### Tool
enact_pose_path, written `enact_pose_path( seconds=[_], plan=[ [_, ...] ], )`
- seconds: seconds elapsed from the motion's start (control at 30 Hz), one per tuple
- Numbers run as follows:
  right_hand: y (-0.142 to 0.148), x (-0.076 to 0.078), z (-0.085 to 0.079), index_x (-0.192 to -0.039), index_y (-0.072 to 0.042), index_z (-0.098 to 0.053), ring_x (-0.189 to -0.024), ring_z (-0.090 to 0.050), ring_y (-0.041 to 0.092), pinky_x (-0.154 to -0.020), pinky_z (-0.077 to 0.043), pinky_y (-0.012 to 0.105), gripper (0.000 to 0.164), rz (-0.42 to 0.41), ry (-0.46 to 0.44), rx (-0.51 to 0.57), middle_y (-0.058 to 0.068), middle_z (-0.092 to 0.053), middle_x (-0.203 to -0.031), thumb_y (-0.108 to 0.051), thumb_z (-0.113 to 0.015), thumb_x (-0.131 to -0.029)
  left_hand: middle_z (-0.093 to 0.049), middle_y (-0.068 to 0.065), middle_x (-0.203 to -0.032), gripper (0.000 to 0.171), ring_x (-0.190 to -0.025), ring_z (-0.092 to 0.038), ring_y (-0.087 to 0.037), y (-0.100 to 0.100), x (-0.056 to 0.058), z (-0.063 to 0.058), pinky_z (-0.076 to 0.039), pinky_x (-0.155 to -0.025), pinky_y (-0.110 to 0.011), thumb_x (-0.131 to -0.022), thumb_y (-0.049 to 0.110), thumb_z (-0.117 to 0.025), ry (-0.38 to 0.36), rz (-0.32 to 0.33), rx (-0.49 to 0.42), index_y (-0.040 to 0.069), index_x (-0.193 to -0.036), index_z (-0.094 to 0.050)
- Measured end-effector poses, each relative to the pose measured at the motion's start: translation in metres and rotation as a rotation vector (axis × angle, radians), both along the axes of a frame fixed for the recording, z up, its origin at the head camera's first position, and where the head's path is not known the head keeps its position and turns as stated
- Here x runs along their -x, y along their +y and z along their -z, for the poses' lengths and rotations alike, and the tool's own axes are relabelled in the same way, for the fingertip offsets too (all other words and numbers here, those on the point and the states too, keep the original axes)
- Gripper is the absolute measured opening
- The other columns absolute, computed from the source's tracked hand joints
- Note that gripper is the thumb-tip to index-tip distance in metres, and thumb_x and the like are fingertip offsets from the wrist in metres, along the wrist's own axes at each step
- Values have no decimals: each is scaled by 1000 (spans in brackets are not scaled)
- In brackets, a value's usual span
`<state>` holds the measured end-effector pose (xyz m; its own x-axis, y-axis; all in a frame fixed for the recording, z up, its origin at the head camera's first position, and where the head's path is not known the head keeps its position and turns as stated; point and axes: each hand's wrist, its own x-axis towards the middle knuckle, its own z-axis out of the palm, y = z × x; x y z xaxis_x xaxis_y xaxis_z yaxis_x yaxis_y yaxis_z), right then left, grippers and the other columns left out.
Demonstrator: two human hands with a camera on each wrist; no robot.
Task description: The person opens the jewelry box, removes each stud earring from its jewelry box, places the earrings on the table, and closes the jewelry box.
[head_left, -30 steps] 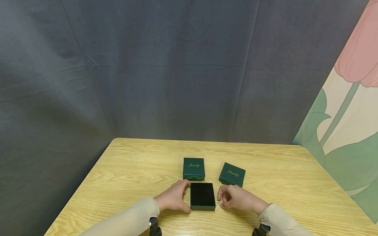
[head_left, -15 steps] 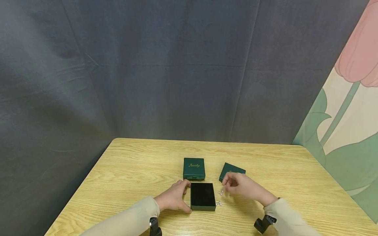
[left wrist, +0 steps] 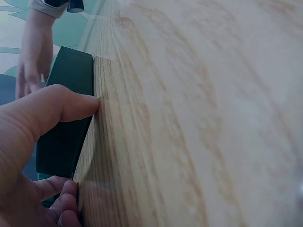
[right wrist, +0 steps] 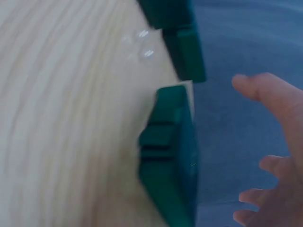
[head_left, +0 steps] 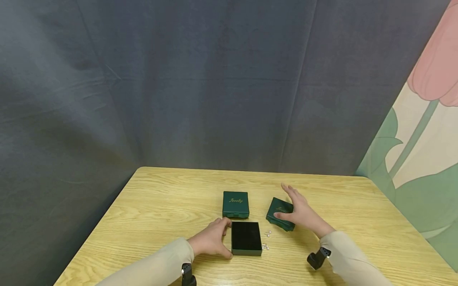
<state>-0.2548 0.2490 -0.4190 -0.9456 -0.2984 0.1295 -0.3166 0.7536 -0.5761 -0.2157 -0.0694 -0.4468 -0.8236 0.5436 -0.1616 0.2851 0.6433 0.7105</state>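
A green box (head_left: 246, 236) with a black inside lies uncovered near the front of the table. My left hand (head_left: 212, 238) holds its left side, the thumb at the near corner and the fingers at the far one; the left wrist view shows the thumb (left wrist: 75, 105) against the dark green wall. Just right of this box lie small shiny pieces that look like pearl stud earrings (head_left: 268, 234). Fingers spread, my right hand (head_left: 301, 212) hovers over a closed green jewelry box (head_left: 276, 209). In the right wrist view its fingers stand apart from that box (right wrist: 165, 161).
Another closed green jewelry box (head_left: 235, 204) with gold lettering stands behind the uncovered one. The wooden table (head_left: 171, 198) extends to both sides. A dark grey curtain (head_left: 214, 87) hangs behind it, with a flower-patterned panel (head_left: 422, 131) at the right.
My right hand has let go of the small shiny pieces beside the uncovered box, moved up and away to the right jewelry box and spread its fingers. The left hand stays put.
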Motion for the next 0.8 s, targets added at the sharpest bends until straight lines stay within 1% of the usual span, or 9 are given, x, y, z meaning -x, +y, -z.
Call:
enact_pose_path(
  seconds=[0.13, 0.3, 0.4, 0.57, 0.8],
  plan=[
    [3, 4, 11, -153, -2, -19, -137, -8, 62, -97, -19, 78, 107, -17, -36, -66, 35, -9, -154, -43, -80, -75, -45, 1, -101, 74, -89, -42, -15, 0, 1, 1, -41, -75, -30, -65, 22, -87, 1, 1, 2, 14, -126, -46],
    [5, 7, 20, -152, -5, -24, -135, -9, 64, -97, -19, 78, 110, -18, -40, -125, 36, -11, -153, -46, -83, -69, -45, 1, -101, 74, -89, -42, -15, 0, 1, 3, -41, -75, -30, -65, 22, -87, 2, -1, 2, 14, -126, -46],
    [6, 9, 24, -152, -7, -28, -134, -15, 63, -97, -24, 76, 109, -26, -41, -147, 36, -15, -152, -46, -84, -67, -45, 1, -100, 74, -89, -42, -15, 0, 2, 4, -41, -75, -30, -65, 23, -87, 2, -1, 6, 14, -126, -46],
    [7, 10, 28, -149, -8, -34, -130, -29, 60, -92, -37, 68, 103, -48, -68, -162, 34, -26, -149, -43, -85, -67, -45, 1, -101, 75, -89, -42, -15, 0, 2, 4, -41, -75, -30, -65, 24, -87, -1, -3, 12, 15, -127, -46],
    [4, 9, 29, -148, -10, -37, -125, -38, 53, -88, -42, 61, 98, -35, -96, -156, 32, -34, -145, -41, -85, -68, -45, 0, -99, 74, -88, -42, -15, 0, 1, 3, -40, -74, -29, -64, 22, -87, 3, -2, 0, 13, -126, -47]
  ],
)
